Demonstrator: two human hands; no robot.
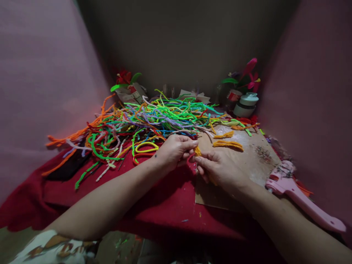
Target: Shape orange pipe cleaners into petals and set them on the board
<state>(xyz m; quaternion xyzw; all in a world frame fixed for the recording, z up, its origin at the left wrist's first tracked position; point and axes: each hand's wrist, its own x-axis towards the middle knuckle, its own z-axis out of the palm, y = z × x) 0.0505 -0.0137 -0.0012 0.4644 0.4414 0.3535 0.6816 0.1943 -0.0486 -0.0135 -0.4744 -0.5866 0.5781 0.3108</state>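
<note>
Both hands meet over the left edge of a brown board. My left hand (177, 150) is closed, its thumb and fingers pinching the upper end of a yellow-orange pipe cleaner piece (197, 150). From below and the right, my right hand (220, 167) grips the same piece between thumb and fingers. A small red or pink loop (190, 158) shows between the two hands; what it belongs to is partly hidden by fingers. Just beyond my right hand, a folded orange pipe cleaner piece (228, 145) and a shorter one (224, 135) lie flat on the board.
A large heap of multicoloured pipe cleaners (165, 115) covers the table's back and left. Scissors with yellow and red handles (147, 147) lie beside my left wrist. A pink glue gun (302, 198) rests at right. The board (220, 198) sits on red cloth (170, 201). A lidded jar (246, 104) stands behind.
</note>
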